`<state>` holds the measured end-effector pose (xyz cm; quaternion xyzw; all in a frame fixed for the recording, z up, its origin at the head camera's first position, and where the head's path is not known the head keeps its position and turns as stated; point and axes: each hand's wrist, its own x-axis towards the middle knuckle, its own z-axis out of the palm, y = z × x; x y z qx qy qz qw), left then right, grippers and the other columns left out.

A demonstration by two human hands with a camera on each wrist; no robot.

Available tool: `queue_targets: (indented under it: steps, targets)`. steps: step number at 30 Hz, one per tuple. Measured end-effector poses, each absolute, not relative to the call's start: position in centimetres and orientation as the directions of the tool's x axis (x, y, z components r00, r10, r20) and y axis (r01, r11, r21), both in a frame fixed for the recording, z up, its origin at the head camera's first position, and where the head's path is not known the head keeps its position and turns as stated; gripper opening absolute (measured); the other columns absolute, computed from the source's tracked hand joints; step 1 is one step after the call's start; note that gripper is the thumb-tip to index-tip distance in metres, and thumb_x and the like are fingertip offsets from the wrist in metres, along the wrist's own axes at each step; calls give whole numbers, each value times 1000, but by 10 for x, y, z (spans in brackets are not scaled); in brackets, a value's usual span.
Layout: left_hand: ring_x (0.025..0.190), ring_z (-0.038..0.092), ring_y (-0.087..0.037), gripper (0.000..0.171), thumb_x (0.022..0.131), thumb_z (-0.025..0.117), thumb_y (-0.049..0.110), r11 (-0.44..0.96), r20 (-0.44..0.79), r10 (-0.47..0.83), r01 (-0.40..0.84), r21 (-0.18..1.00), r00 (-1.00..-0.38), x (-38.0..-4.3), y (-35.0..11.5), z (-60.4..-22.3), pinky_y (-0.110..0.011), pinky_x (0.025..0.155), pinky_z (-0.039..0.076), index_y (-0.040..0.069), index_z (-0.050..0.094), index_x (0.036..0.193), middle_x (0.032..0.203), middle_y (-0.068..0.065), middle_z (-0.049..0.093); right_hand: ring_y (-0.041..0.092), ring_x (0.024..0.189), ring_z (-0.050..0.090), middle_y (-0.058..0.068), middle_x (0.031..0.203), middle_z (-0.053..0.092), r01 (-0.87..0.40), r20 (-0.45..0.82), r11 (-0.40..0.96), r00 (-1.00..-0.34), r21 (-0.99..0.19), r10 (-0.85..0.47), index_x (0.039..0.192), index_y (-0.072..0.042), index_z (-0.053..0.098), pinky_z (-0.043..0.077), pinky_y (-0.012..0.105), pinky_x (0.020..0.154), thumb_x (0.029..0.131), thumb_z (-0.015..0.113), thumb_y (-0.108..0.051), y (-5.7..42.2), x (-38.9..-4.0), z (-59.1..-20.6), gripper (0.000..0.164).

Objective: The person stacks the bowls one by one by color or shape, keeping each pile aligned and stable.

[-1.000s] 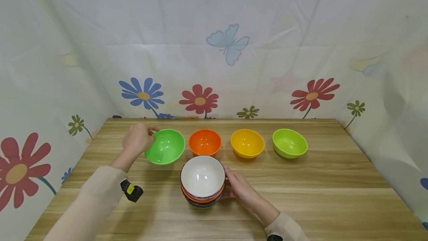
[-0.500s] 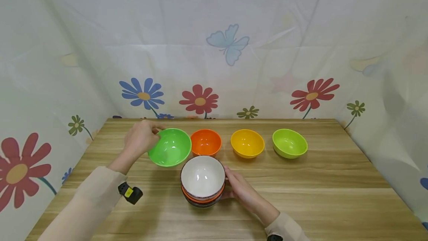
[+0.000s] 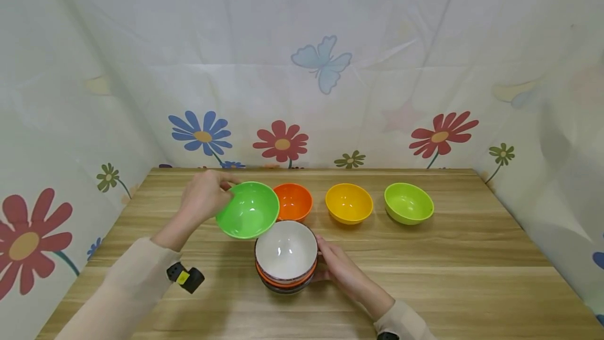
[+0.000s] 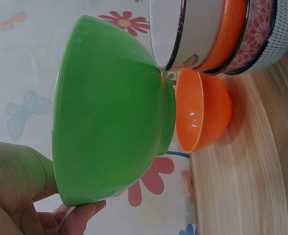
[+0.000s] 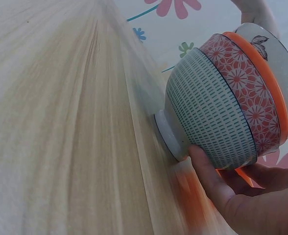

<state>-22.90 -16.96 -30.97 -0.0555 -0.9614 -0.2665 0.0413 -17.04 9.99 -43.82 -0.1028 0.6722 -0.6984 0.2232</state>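
Observation:
My left hand (image 3: 207, 195) pinches the rim of a bright green bowl (image 3: 247, 211), raised above the table on the left. In the left wrist view, the thumb and fingers hold the green bowl (image 4: 107, 112) by its edge, its base beside the upper bowls of a stack. That stack of bowls (image 3: 286, 251) stands upright in front: a white bowl (image 5: 281, 68) on top, then an orange one (image 5: 270, 83), a red floral one (image 5: 242, 81) and a green-dashed one (image 5: 207, 110) at the bottom. My right hand (image 3: 340, 266) holds the stack's right side, fingers curved against the lower bowls.
Behind the stack, an orange bowl (image 3: 297, 201), a yellow bowl (image 3: 349, 203) and a lime green bowl (image 3: 408, 203) stand in a row on the wooden table (image 3: 453, 287). A flower-printed cloth (image 3: 368, 104) hangs at the back.
The green bowl has moved right and up in my left hand, from the left end of the row to the stack's back left edge. My right hand and the stack have stayed put.

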Motion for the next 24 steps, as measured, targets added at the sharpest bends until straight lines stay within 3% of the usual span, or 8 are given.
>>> queue_targets:
  steps: [11,24]
  targets:
    - [76,59,-26,29,80,60,0,829,117,124,167,534,-985,-222,-158,-307,-20,50,49,9,70,105,92,-15,66,34,121,44,25,139,37,178,-164,14,-874,-984,-458,139,7,31,52,45,83,96,27,-55,100,-171,-439,75]
    - [78,58,-24,29,78,61,-2,806,106,173,203,555,-979,-215,-141,-310,-23,51,49,13,72,100,87,-10,67,32,120,45,27,136,38,174,-147,-17,-880,-985,-452,137,10,31,52,46,83,100,23,-45,99,-170,-440,67]
